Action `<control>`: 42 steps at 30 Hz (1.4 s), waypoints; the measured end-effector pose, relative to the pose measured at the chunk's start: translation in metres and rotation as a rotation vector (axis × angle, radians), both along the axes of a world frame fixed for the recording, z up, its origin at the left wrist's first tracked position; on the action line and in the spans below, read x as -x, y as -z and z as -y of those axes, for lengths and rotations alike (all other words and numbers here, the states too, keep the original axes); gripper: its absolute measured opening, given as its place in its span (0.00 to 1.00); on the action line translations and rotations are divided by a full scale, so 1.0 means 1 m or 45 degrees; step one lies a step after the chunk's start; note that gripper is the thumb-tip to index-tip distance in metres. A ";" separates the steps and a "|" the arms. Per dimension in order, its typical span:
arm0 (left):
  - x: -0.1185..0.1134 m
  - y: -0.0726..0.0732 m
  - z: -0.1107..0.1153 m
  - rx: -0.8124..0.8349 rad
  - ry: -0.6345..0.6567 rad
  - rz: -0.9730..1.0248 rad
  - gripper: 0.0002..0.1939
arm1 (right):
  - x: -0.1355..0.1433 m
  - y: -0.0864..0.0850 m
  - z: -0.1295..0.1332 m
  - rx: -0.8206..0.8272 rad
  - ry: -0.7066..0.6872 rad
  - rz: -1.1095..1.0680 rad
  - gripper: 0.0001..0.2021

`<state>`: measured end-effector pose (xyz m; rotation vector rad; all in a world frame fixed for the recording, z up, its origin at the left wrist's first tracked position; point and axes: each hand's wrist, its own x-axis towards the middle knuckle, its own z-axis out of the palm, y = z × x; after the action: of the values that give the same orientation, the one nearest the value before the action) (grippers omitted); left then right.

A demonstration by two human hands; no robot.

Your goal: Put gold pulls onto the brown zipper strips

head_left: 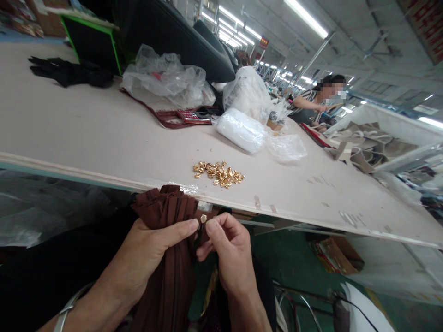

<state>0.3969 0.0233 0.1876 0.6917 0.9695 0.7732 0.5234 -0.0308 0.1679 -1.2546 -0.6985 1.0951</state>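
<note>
A thick bundle of brown zipper strips (173,207) hangs down from my left hand (141,253), which is wrapped round it with the thumb lying across the front. My right hand (232,251) is closed in a pinch beside the strips' upper end. A small gold zipper slider (203,218) shows at its thumb tip, close to the left thumb and against a brown strip end. The fingers partly hide how the slider sits on the strip. Just beyond both hands, a loose pile of gold zipper sliders (221,175) lies on the table.
The table (86,124) has its front edge right above my hands. Farther back are plastic bags (242,129), a red calculator (194,116), black cloth (69,71) and a black machine (162,37). A person (314,101) works at the right, near a bin of beige strips (374,143).
</note>
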 end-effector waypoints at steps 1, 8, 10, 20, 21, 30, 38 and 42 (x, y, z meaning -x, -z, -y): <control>0.001 0.000 0.000 0.009 -0.001 -0.004 0.09 | -0.002 -0.004 0.000 0.001 0.020 0.122 0.16; 0.005 0.004 0.000 0.049 0.042 0.018 0.10 | -0.003 -0.024 -0.008 0.020 0.030 0.596 0.12; 0.006 0.006 0.001 0.069 0.065 0.041 0.10 | 0.000 -0.024 -0.010 -0.015 0.091 0.798 0.12; 0.002 0.009 0.005 0.133 0.068 0.138 0.19 | -0.014 -0.046 -0.057 -0.097 0.390 1.369 0.08; 0.002 0.010 0.005 0.119 0.061 0.138 0.20 | -0.015 -0.047 -0.058 -0.094 0.325 1.265 0.07; -0.002 0.007 0.004 0.058 0.044 0.249 0.20 | -0.025 -0.049 -0.041 -0.042 0.020 0.841 0.16; -0.017 0.004 0.001 0.133 -0.144 0.112 0.20 | -0.020 -0.049 -0.041 -0.087 -0.134 0.806 0.04; -0.017 0.004 0.001 0.063 -0.170 0.128 0.20 | -0.021 -0.048 -0.033 -0.063 -0.158 0.952 0.07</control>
<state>0.4137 0.0223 0.1832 0.5443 0.9469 0.8897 0.5445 0.0021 0.2159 -1.6011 -1.3670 0.6758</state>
